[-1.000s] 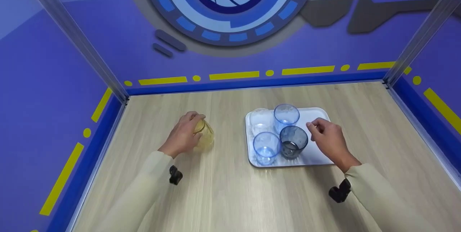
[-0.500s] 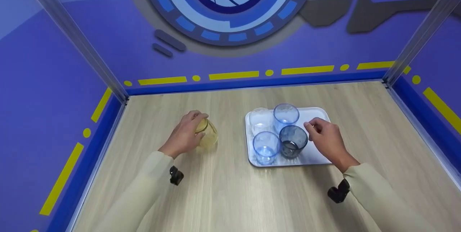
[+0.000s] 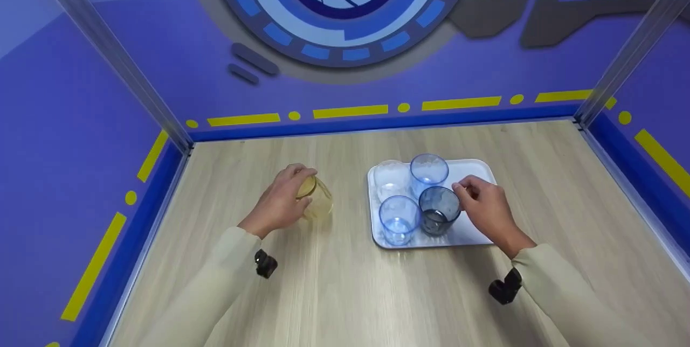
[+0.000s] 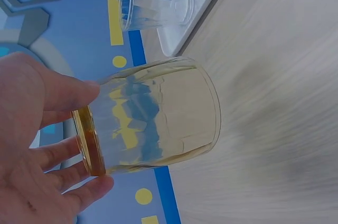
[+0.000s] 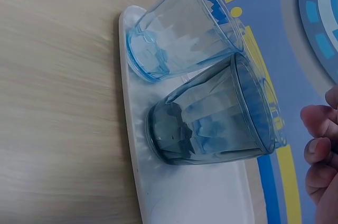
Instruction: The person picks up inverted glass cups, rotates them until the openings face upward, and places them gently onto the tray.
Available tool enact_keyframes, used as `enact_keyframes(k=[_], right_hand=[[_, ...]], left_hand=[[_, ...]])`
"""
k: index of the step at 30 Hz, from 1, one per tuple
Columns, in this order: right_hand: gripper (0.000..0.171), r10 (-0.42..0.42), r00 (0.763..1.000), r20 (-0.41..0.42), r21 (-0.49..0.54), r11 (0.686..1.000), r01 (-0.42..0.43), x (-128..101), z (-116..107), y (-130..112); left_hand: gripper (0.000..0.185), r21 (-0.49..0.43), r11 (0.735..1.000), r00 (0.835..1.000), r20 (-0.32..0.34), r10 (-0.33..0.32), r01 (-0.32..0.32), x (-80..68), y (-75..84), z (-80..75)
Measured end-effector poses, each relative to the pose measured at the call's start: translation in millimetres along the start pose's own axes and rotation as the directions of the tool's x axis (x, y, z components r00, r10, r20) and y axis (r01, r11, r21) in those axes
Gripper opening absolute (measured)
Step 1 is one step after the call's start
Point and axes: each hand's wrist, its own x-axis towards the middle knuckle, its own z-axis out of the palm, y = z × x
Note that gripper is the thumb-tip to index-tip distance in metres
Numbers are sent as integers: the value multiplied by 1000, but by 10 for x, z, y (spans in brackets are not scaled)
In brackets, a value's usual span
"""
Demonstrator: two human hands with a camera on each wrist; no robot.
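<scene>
My left hand [image 3: 277, 199] grips a yellow glass tumbler [image 4: 158, 115] by its thick amber base. The tumbler is upside down, and its wider mouth points at the table. Whether its rim touches the wood, I cannot tell. Over the right part of a white tray [image 3: 474, 234] hovers my right hand [image 3: 488, 209], fingers loosely curled around nothing. Its thumb and index finger are close to a dark grey tumbler [image 3: 439, 212], and the right wrist view shows a gap between them. That tumbler stands upright beside a front blue tumbler [image 3: 399, 220].
A rear blue tumbler [image 3: 428, 174] and a clear tumbler [image 3: 391, 181] also stand upright on the tray, close together. Wood tabletop [image 3: 345, 282] lies between the tray and the left hand. Blue-purple panels [image 3: 161, 77] enclose the back and sides.
My left hand has shifted a little to the right with the yellow tumbler. The right hand has drifted slightly left, nearer the dark grey tumbler. The tray and its glasses stay put.
</scene>
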Motion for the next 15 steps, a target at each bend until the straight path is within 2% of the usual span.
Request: enact_keyframes(k=[7,15], right_hand=[[18,9,1000,21,8,1000,-9,-7,4,-22],[17,-28,1000,8,23,999,28,-6,34,-48]], left_hand=[[51,-14,1000,1000,5,8,-8,-12,51,-3],[51,-23,999,1000,-1,26,-26,-31,111,-25]])
